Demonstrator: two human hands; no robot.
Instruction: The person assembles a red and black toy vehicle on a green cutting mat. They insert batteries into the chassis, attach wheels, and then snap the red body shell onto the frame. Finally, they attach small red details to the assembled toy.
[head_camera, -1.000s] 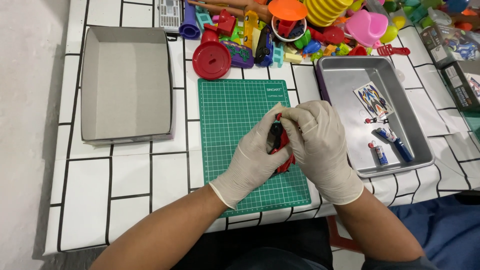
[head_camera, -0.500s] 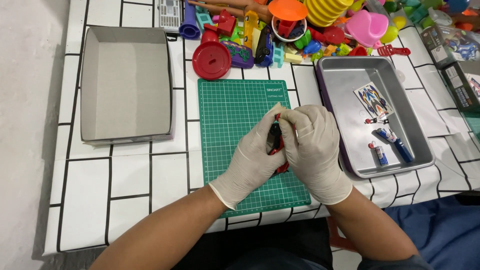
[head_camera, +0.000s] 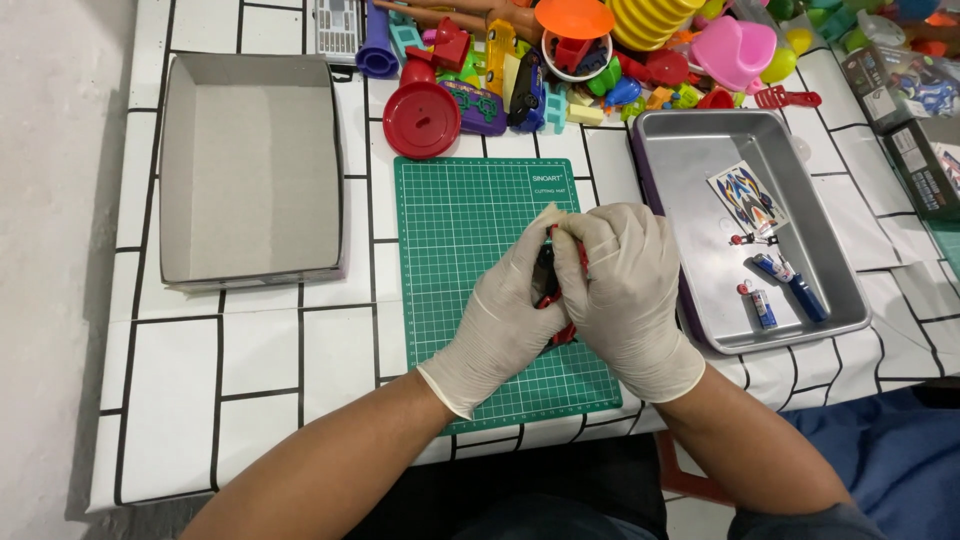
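Left hand and right hand, gloved, both closed on small red-black toy | above gridded green cutting mat | shiny metal tray near right.

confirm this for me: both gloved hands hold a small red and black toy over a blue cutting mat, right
Not quite: the cutting mat is green, not blue. The head view shows it. The left hand and right hand, both gloved, do hold a small red and black toy over it.
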